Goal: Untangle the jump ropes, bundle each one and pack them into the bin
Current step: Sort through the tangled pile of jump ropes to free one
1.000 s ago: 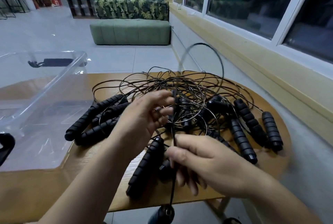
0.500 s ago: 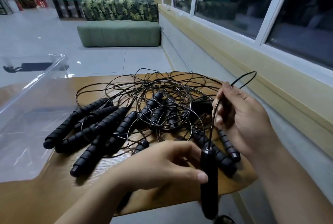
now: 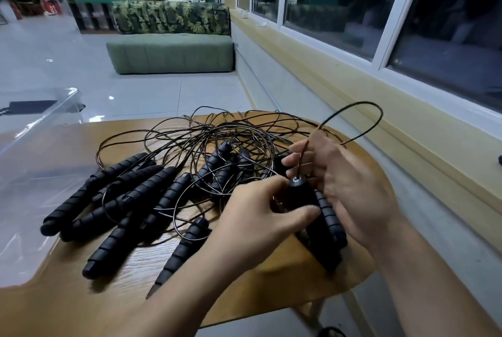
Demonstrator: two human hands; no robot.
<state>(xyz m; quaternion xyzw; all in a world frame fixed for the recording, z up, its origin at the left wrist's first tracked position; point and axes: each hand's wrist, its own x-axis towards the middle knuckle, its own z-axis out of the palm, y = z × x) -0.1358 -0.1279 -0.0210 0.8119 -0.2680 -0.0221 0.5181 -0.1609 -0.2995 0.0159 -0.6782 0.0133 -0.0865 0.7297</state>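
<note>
A tangle of thin black jump-rope cords (image 3: 217,141) lies on a round wooden table (image 3: 130,263), with several black ribbed handles (image 3: 141,192) spread across it. My left hand (image 3: 260,217) grips one black handle (image 3: 301,198) held upright above the table. My right hand (image 3: 350,182) pinches the cord just above that handle's tip. From there a cord loop (image 3: 361,116) arcs up to the right. A clear plastic bin (image 3: 35,173) stands at the left, partly over the table.
A yellow window sill and wall (image 3: 380,108) run along the right, close to the table edge. On the tiled floor beyond stands a green sofa (image 3: 171,51), with a person sitting behind it. A dark bin latch (image 3: 30,106) shows at the left.
My left hand has raised the handle from below the table edge to above it. My right hand has moved in next to the handle's tip, and the cord loop has swung higher.
</note>
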